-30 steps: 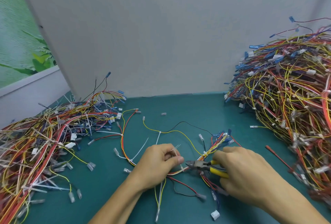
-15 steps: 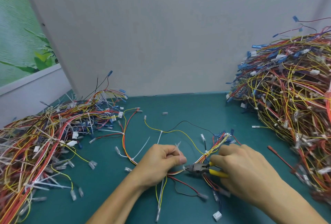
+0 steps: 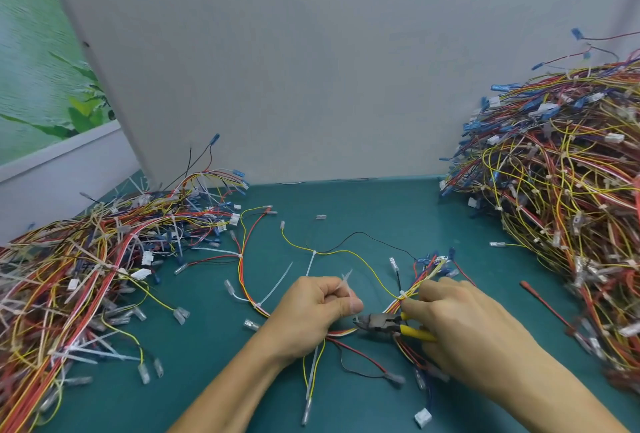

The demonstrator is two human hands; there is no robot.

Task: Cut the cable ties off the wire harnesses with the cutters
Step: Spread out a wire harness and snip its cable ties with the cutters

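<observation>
A white partition panel [image 3: 311,69] stood upright along the far edge, at 12 o'clock. The teal table [image 3: 381,218] filled the lower view.

A tall right heap [image 3: 561,190] of tied wire harnesses occupied the table at 3 o'clock. A lower, flatter left heap [image 3: 97,259] of wires and loose tie tails lay at 9 o'clock.

One harness [image 3: 343,332] lay spread on the table between the heaps, near 6 o'clock. Its yellow, red and black leads fanned out toward 12 o'clock.

The right hand [image 3: 478,328] lay at 5 o'clock, its grip closed round the yellow handles of the cutters [image 3: 391,325]. The left hand [image 3: 311,315] lay at 6 o'clock, just beside the cutter head. Its grip was closed on the harness bundle, fingers curled, thumb pointing toward 3 o'clock.

The dark cutter head pointed toward 9 o'clock, its tip just beside the left thumb and directly above the bundle. Whether the blades stood apart could not be determined.

A translucent cable tie [image 3: 346,278] projected from the left fist toward 1 o'clock.
</observation>
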